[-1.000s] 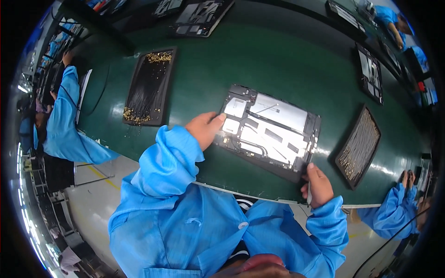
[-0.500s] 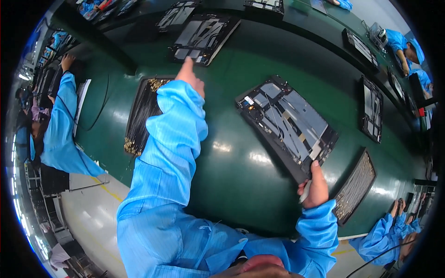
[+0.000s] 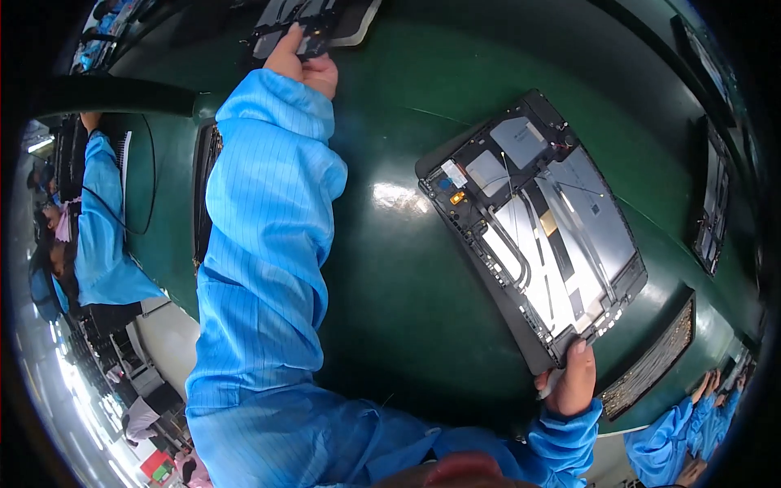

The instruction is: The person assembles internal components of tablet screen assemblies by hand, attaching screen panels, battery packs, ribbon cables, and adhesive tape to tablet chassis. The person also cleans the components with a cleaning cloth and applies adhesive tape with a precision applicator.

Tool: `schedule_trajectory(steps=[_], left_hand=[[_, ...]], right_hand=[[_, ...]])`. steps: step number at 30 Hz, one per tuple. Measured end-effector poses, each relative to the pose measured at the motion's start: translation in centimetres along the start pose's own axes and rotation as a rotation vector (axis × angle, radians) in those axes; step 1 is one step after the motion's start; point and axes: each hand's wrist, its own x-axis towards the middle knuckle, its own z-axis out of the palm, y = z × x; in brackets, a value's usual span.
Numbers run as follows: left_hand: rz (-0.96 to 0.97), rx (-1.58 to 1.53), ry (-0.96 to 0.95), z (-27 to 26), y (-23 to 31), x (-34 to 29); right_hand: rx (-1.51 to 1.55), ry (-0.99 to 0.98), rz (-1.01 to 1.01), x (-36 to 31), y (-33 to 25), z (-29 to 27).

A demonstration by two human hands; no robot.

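Observation:
At the far left, my left hand [image 3: 307,65] is closed on the near edge of an opened tablet [image 3: 297,15], its index finger lying on top. The tablet's inner parts show, and its far end is cut off by the picture's edge. My right hand [image 3: 572,380] grips the lower corner of a second opened tablet [image 3: 561,244], thumb on top and fingers beneath. Batteries, ribbon cables and thin wires are bared inside this one. A dark flat piece [image 3: 488,285] shows under its left edge. A small whitish thing [image 3: 551,384] sticks out between the right-hand fingers; its kind is unclear.
A tray of thin black cables [image 3: 205,195] is half hidden behind my left sleeve. Another cable tray [image 3: 655,358] lies right of my right hand. More opened tablets [image 3: 713,199] line the far right. Co-workers' sleeves [image 3: 114,244] show at both sides of the green table [image 3: 382,325].
My left hand has gone from a pointing finger at the far tablet's edge to a grip on it. The right hand keeps its hold on the near tablet. The whole view has shifted.

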Motion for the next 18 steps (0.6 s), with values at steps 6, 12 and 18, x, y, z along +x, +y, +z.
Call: schedule_trajectory(steps=[6, 12, 18], left_hand=[[-0.140, 0.273, -0.143, -0.3, 0.5, 0.7], [-0.230, 0.153, -0.688, -2.4, 0.1, -7.3], [-0.217, 0.259, -0.832, -7.9, 5.6, -15.3]], right_hand=[[0.022, 0.014, -0.012, 0.0, -0.1, 0.4], [0.138, 0.075, -0.023, -0.3, -0.5, 0.6], [0.117, 0.107, -0.163, 5.4, -5.6, 0.8]])
